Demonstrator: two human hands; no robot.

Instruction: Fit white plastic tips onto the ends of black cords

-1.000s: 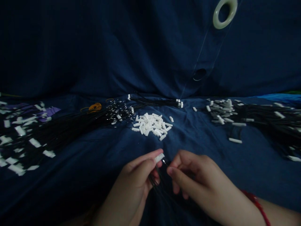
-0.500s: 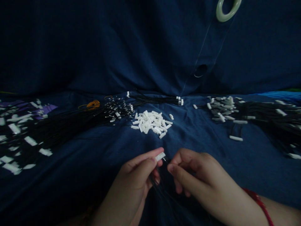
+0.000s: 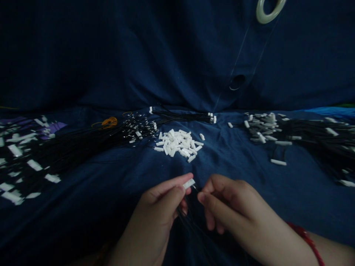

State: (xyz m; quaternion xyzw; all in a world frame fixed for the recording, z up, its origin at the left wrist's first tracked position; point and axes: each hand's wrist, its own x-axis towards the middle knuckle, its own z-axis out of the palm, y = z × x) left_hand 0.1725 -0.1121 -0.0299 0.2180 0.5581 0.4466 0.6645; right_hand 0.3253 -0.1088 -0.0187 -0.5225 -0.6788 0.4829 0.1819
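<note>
My left hand [image 3: 163, 207] pinches a small white connector housing [image 3: 189, 183] between thumb and forefinger, its slotted side facing up. To its right, my right hand [image 3: 230, 207] is closed in a pinch on a thin black wire [image 3: 196, 188]. The wire's shiny metal tip is at the right end of the housing; whether it is inside a slot I cannot tell. Further dark wires [image 3: 184, 220] hang below the left hand, partly hidden by its fingers. Beyond both hands lies a pile of loose white connector housings [image 3: 179, 143].
At left, black wires [image 3: 74, 144] have white connectors at one end and bare metal tips at the other. More wires with connectors [image 3: 263, 125] lie at right. A short wire bundle [image 3: 180, 117] lies behind the pile, an orange cord [image 3: 109, 122] beside it. Blue cloth [image 3: 124, 188] covers the surface.
Both hands stay almost in place, keeping their pinches on the housing and the wire. The metal tip by the housing shows slightly more clearly. The view has shifted a little.
</note>
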